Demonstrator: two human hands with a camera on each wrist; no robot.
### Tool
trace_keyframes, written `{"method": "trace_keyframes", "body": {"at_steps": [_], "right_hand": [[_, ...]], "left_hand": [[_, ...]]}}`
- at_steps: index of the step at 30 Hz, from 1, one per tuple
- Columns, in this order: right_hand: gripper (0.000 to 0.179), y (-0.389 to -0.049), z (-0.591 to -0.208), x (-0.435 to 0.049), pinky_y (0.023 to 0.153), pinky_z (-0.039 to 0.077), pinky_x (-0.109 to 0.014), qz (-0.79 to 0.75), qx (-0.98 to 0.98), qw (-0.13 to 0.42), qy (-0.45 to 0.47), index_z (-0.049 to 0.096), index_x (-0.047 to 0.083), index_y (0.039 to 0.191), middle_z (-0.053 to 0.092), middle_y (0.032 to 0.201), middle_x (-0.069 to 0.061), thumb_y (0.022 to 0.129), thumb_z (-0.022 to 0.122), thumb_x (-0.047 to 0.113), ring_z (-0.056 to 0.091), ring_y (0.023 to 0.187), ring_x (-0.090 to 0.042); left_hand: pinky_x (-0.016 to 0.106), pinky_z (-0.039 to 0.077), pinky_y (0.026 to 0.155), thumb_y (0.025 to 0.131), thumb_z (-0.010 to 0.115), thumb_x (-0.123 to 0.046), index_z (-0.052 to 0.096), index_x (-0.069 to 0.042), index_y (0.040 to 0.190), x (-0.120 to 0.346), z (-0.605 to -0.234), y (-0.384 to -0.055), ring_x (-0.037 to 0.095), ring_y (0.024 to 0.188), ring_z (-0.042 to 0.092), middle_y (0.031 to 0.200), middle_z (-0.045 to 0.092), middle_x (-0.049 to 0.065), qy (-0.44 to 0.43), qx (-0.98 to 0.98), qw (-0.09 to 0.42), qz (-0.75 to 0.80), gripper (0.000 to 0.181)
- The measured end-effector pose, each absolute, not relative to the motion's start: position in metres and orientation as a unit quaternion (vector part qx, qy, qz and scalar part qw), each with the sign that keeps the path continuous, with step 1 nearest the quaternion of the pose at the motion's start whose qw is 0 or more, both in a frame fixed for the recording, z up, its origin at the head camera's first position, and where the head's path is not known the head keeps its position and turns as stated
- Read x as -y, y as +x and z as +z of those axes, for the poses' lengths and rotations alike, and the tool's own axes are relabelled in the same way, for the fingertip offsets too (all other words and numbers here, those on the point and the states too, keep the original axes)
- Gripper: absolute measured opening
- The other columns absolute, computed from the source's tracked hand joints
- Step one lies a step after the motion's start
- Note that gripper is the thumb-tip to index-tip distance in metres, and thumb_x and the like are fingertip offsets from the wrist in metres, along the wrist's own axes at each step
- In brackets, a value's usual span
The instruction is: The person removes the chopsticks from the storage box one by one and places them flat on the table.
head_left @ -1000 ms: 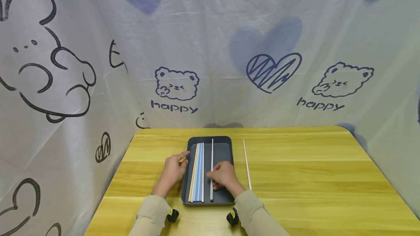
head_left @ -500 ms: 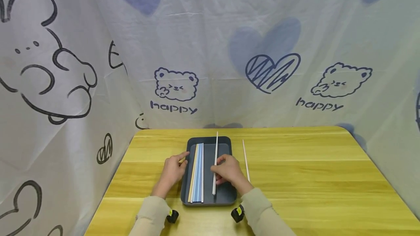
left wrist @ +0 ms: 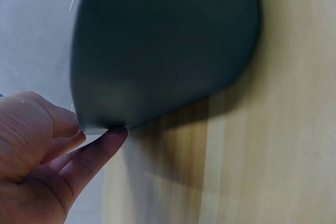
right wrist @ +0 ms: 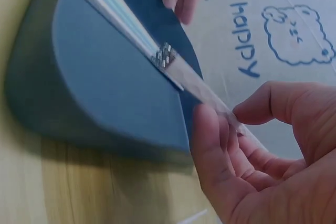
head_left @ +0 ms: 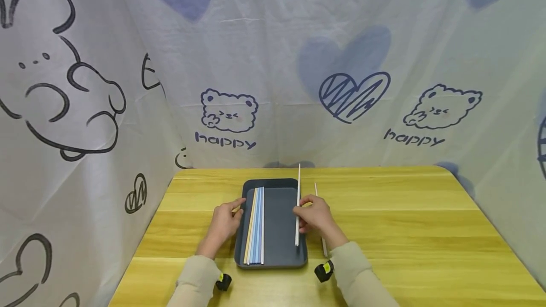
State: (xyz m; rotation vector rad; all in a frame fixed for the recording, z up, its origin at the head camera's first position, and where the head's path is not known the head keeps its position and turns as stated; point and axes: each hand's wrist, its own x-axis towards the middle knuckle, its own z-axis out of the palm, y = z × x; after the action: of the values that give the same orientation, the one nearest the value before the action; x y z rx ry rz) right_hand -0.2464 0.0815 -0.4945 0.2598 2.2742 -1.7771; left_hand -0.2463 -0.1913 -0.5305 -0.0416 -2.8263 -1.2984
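In the head view, my right hand (head_left: 315,214) pinches slim white chopsticks (head_left: 298,184) between thumb and fingers, over the right rim of a dark grey tray (head_left: 277,250). The right wrist view shows the patterned ends of the held chopsticks (right wrist: 202,87) pointing away from the fingers. My left hand (head_left: 225,221) pinches the tray's left rim; in the left wrist view its fingertips meet at the edge of the tray wall (left wrist: 163,51). Yellow, white and blue chopsticks (head_left: 255,226) lie side by side along the tray's left part.
Right of the tray, a white chopstick (head_left: 324,248) lies on the wooden table (head_left: 405,231), partly hidden by my right hand and wrist. A printed white cloth (head_left: 273,60) hangs behind and along both sides of the table.
My right hand has lifted the white chopsticks from the tray's middle and carried them right, to above its right rim. My left hand has stayed at the left rim.
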Motion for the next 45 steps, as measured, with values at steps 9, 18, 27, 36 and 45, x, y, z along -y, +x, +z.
{"method": "trace_keyframes", "body": {"at_steps": [9, 18, 27, 36, 45], "right_hand": [[0.023, -0.248, -0.503, -0.114, 0.050, 0.055, -0.031, -0.600, -0.785, 0.114, 0.103, 0.061, 0.002, 0.109, 0.060, 0.066, -0.005, 0.087, 0.065, 0.008, 0.058, 0.054, -0.016], [0.022, -0.244, -0.508, -0.138, 0.049, 0.055, -0.030, -0.578, -0.802, 0.102, 0.113, 0.063, 0.001, 0.109, 0.066, 0.069, -0.009, 0.089, 0.066, 0.008, 0.058, 0.054, -0.015], [0.030, -0.243, -0.515, -0.148, 0.049, 0.054, -0.031, -0.557, -0.815, 0.103, 0.125, 0.067, -0.003, 0.119, 0.064, 0.065, -0.007, 0.091, 0.067, 0.009, 0.056, 0.052, -0.015], [0.032, -0.243, -0.519, -0.154, 0.048, 0.052, -0.028, -0.544, -0.822, 0.099, 0.137, 0.069, -0.004, 0.120, 0.063, 0.063, -0.005, 0.091, 0.069, 0.009, 0.054, 0.050, -0.013], [0.032, -0.241, -0.523, -0.157, 0.049, 0.055, -0.028, -0.536, -0.826, 0.101, 0.141, 0.072, -0.006, 0.120, 0.064, 0.064, -0.006, 0.091, 0.069, 0.009, 0.058, 0.051, -0.012]], "left_hand": [[0.022, 0.042, 0.043, 0.105, 0.061, -0.007, 0.063, -0.010, 0.147, 0.190, -0.531, -0.245, 0.010, 0.047, 0.047, 0.149, 0.061, 0.021, -0.009, 0.908, 0.007, -0.420, 0.042], [0.023, 0.042, 0.044, 0.105, 0.061, -0.006, 0.063, -0.009, 0.147, 0.189, -0.531, -0.244, 0.010, 0.048, 0.046, 0.151, 0.060, 0.021, -0.008, 0.908, 0.008, -0.419, 0.042], [0.023, 0.042, 0.046, 0.105, 0.061, -0.004, 0.063, -0.007, 0.146, 0.190, -0.531, -0.243, 0.010, 0.051, 0.048, 0.150, 0.060, 0.022, -0.017, 0.911, 0.015, -0.412, 0.042], [0.023, 0.043, 0.046, 0.105, 0.061, -0.003, 0.063, -0.007, 0.146, 0.190, -0.532, -0.245, 0.009, 0.051, 0.051, 0.152, 0.058, 0.022, -0.018, 0.907, 0.018, -0.421, 0.042], [0.023, 0.044, 0.046, 0.104, 0.062, -0.004, 0.065, -0.007, 0.145, 0.191, -0.533, -0.245, 0.009, 0.050, 0.050, 0.150, 0.060, 0.021, -0.019, 0.909, 0.023, -0.416, 0.041]]}}
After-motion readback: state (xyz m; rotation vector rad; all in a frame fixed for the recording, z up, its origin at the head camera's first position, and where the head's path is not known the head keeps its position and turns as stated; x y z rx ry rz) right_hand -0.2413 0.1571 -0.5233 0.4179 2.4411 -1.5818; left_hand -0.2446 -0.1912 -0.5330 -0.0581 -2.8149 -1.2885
